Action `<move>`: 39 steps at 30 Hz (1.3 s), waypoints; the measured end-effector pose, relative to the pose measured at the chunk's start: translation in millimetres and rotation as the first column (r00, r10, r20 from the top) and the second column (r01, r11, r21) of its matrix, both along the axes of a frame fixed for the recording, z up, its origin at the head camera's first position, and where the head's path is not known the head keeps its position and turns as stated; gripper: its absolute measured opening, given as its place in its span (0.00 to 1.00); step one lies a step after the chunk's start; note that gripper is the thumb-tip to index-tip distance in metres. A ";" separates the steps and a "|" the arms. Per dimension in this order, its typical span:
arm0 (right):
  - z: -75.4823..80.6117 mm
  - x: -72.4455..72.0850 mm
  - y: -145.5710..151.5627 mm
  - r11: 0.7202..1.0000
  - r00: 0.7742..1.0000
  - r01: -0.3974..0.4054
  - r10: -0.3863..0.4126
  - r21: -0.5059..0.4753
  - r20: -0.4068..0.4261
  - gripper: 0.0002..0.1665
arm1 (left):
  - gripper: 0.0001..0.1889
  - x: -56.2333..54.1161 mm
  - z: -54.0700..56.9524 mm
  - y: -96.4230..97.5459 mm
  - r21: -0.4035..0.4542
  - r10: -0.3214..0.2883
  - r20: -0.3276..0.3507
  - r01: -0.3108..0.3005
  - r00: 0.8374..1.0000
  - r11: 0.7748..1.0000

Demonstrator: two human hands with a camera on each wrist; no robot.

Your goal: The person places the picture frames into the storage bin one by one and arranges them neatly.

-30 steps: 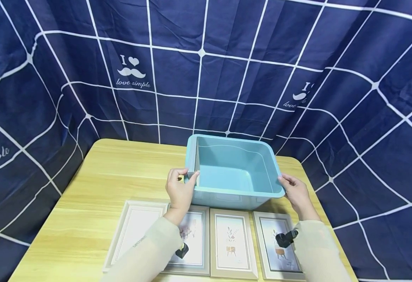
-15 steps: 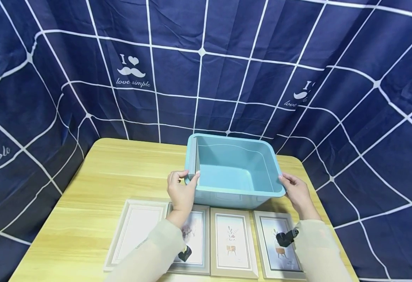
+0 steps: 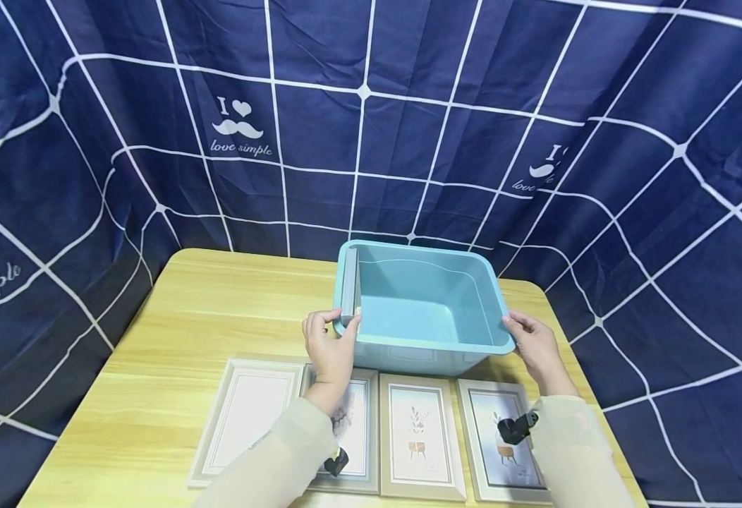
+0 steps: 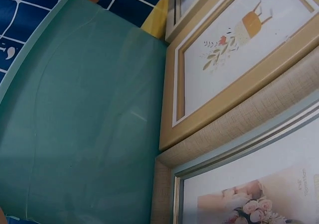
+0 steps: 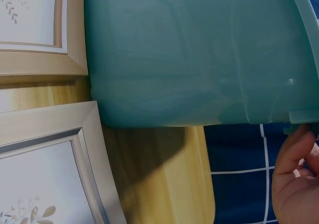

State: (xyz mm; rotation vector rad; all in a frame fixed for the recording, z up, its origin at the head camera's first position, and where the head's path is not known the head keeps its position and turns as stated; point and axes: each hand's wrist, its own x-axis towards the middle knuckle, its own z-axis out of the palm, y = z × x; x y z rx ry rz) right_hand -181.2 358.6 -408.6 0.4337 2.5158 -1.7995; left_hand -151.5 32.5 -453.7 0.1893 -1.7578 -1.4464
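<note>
A light blue plastic tub (image 3: 431, 360) stands on the table, behind a row of picture frames. Inside its left end, a grey picture frame (image 3: 349, 289) stands on edge, parallel to the short wall. My left hand (image 3: 329, 353) pinches that frame's near end between thumb and fingers at the tub's front left corner. My right hand (image 3: 536, 351) grips the tub's rim at the front right corner; in the right wrist view its thumb and bent fingers (image 5: 294, 164) show at the rim. In the left wrist view the left hand is almost wholly out of sight.
Side by side before the tub lie a white frame (image 3: 253, 402), a grey frame with a flower picture (image 3: 371, 451), a beige frame (image 3: 417, 437) and a pale frame (image 3: 498, 423). Beyond the wooden table (image 3: 219, 303) hangs a blue checked curtain (image 3: 320, 127).
My left hand has shifted slightly right and toward me, and the near end of the upright frame has moved a little with it. The right hand and the tub stay almost still.
</note>
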 end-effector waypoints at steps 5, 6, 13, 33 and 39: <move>1.0 0.7 0.2 1.000 1.000 0.000 0.000 -0.005 -0.001 0.35 | 0.20 0.4 0.9 0.3 0.004 -0.003 0.009 0.003 1.000 1.000; 1.1 0.8 0.3 1.000 1.000 0.001 -0.001 -0.006 0.000 0.35 | 0.21 0.3 1.2 0.2 0.008 -0.006 0.011 0.006 1.000 1.000; 1.1 1.1 1.3 1.000 1.000 0.005 -0.005 -0.010 0.003 0.35 | 0.29 -1.2 1.0 -1.0 0.051 -0.036 0.014 0.035 0.999 0.998; 1.0 1.5 0.2 1.000 1.000 -0.004 0.004 0.008 0.004 0.35 | 0.44 6.1 14.3 -48.3 0.070 -0.525 0.071 0.521 0.848 0.851; 1.2 1.6 0.4 1.000 1.000 -0.019 0.019 0.012 -0.005 0.35 | 0.40 14.8 33.2 -74.2 0.066 -0.630 0.176 0.630 0.756 0.774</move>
